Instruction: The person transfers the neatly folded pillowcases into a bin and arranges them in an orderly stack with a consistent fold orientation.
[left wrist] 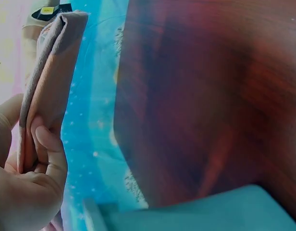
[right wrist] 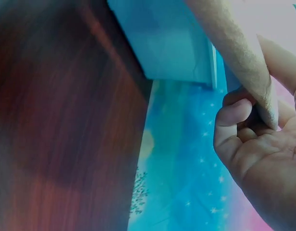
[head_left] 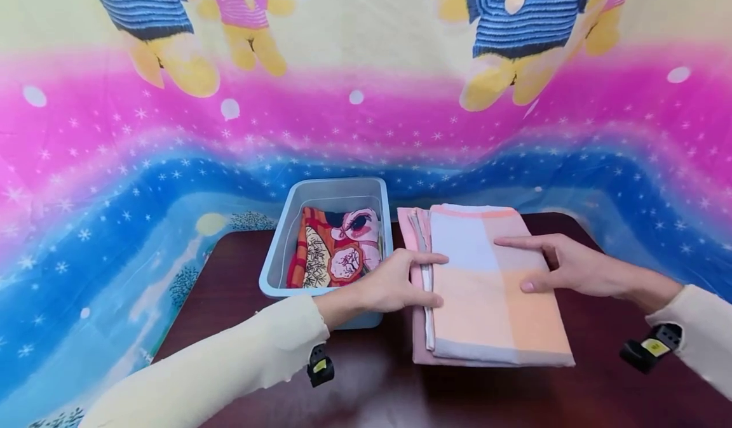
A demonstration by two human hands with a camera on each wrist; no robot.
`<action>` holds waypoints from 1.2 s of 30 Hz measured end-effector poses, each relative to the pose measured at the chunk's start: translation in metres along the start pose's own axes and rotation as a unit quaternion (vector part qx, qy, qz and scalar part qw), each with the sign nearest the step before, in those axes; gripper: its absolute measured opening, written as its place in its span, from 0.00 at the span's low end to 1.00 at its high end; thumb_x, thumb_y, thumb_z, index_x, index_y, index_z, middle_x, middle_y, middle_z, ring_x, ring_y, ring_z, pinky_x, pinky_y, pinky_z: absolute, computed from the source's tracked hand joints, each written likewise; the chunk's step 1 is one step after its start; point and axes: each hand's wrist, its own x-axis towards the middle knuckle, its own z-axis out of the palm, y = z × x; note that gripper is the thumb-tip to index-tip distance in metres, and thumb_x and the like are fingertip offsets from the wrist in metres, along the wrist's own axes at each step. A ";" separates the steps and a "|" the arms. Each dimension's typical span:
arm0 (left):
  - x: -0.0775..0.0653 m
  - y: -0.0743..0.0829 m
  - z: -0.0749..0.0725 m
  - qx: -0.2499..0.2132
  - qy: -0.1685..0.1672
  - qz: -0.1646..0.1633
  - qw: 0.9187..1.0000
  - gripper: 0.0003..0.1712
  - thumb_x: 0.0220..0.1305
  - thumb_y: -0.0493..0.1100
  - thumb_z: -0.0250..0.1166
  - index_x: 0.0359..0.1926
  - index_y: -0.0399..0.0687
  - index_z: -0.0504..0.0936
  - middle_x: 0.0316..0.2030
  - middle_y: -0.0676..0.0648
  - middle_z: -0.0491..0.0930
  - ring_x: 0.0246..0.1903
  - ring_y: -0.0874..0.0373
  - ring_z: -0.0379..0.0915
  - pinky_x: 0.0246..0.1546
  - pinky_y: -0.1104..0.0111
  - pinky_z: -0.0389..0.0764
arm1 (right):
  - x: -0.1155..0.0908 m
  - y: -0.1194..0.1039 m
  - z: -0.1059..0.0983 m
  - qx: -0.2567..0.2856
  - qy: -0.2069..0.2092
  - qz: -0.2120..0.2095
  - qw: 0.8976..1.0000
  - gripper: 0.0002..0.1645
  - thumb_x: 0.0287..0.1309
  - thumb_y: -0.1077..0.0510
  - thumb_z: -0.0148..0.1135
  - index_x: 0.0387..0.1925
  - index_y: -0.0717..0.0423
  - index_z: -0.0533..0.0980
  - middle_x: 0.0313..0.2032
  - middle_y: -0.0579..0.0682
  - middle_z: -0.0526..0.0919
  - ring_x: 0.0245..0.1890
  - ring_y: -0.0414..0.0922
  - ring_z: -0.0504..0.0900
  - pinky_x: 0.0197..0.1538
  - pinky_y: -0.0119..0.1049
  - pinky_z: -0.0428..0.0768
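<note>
In the head view, a folded checked cloth in peach, white and grey is held above the table by both hands, with its layered folds along the left side. My left hand grips the left edge, thumb on the front face and fingers curled behind. From the opposite side, my right hand pinches the right edge. The left wrist view shows the cloth edge-on between thumb and curled fingers. Similarly, the right wrist view has fingers bent around the cloth's edge.
A grey-blue plastic bin stands left of the cloth, holding folded patterned fabric in red, pink and cream. Beneath is a dark reddish-brown table. A colourful printed drape hangs behind and around the table.
</note>
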 end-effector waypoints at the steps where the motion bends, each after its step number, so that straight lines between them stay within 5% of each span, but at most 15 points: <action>1: -0.001 0.001 -0.003 0.001 0.001 0.003 1.000 0.37 0.57 0.41 0.76 0.69 0.50 0.76 0.54 0.46 0.85 0.42 0.69 0.80 0.49 0.77 0.80 | 0.002 -0.002 0.000 0.001 0.004 0.001 1.000 0.43 0.65 0.63 0.64 0.77 0.55 0.58 0.50 0.51 0.83 0.44 0.42 0.86 0.40 0.38 0.86; 7: -0.009 0.002 -0.020 -0.001 0.001 -0.007 1.000 0.37 0.58 0.40 0.74 0.69 0.49 0.75 0.55 0.45 0.83 0.44 0.65 0.80 0.50 0.74 0.81 | 0.015 -0.017 0.005 -0.015 0.026 0.000 1.000 0.43 0.63 0.61 0.67 0.76 0.50 0.62 0.50 0.58 0.81 0.42 0.42 0.84 0.37 0.36 0.83; 20: -0.028 -0.003 -0.054 0.009 0.002 -0.016 1.000 0.36 0.61 0.40 0.73 0.69 0.47 0.74 0.54 0.43 0.84 0.47 0.60 0.85 0.49 0.68 0.85 | 0.048 -0.034 0.016 -0.020 0.032 0.019 0.999 0.45 0.60 0.54 0.71 0.76 0.46 0.62 0.52 0.55 0.79 0.45 0.43 0.82 0.41 0.37 0.85; 29: -0.040 -0.010 -0.074 0.044 0.020 -0.045 0.998 0.35 0.60 0.42 0.74 0.68 0.49 0.76 0.56 0.43 0.82 0.48 0.58 0.83 0.46 0.67 0.86 | 0.076 -0.042 0.023 -0.024 0.019 0.002 1.000 0.45 0.60 0.52 0.72 0.75 0.49 0.64 0.33 0.54 0.77 0.32 0.46 0.79 0.34 0.36 0.79; 36: -0.048 -0.016 -0.089 0.039 0.036 -0.050 0.997 0.33 0.61 0.43 0.74 0.67 0.48 0.77 0.55 0.41 0.82 0.41 0.57 0.87 0.42 0.64 0.87 | 0.094 -0.050 0.027 -0.020 0.010 0.012 1.000 0.45 0.60 0.51 0.72 0.76 0.49 0.63 0.30 0.55 0.76 0.24 0.47 0.73 0.31 0.35 0.76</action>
